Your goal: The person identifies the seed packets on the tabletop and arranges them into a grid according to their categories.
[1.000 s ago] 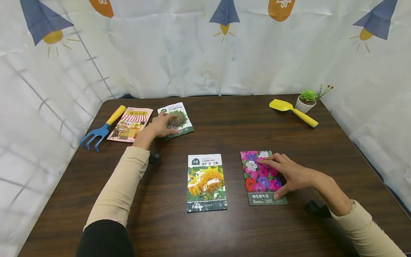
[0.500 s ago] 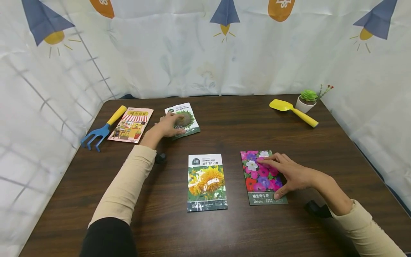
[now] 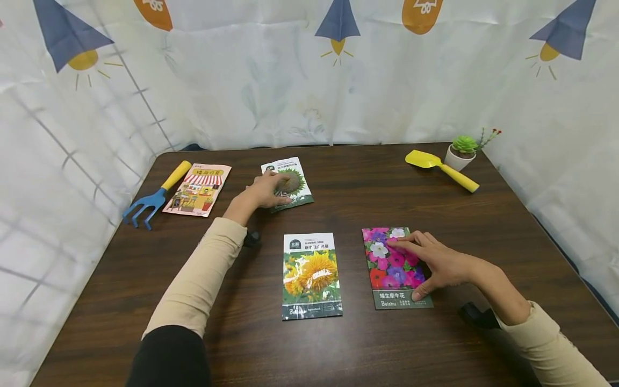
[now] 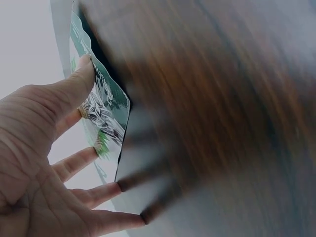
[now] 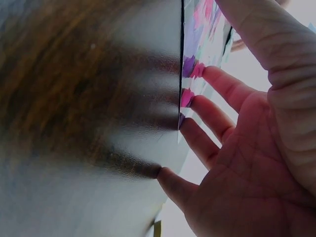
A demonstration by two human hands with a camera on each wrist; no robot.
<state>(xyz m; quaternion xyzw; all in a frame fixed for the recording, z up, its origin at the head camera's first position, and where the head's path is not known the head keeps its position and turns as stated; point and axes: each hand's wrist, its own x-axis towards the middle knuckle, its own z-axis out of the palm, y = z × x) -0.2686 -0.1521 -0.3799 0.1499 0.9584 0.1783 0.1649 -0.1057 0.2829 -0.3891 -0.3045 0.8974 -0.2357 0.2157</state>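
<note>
My left hand (image 3: 266, 191) rests on a white and green seed packet (image 3: 301, 185) with a round spiky green picture, near the back of the table. In the left wrist view, its thumb and some straight fingertips touch the packet (image 4: 111, 106), while others touch the tabletop. On the right, my right hand (image 3: 442, 260) lies over a seed packet (image 3: 387, 269) with pink, purple and red flowers. Its extended fingers touch that packet's face and the table in the right wrist view. Between the hands lies a yellow-flower seed packet (image 3: 311, 277), touched by neither.
A pink seed packet (image 3: 198, 191) lies at the back left, beside a blue hand fork (image 3: 152, 201) with a yellow handle. At the back right are a yellow trowel (image 3: 442, 166) and a small potted plant (image 3: 461, 156). A white curtain (image 3: 300, 80) hangs behind the table.
My left hand has slid the white and green packet to the right along the table, away from the pink packet. My right hand and the flower packet under it have stayed still.
</note>
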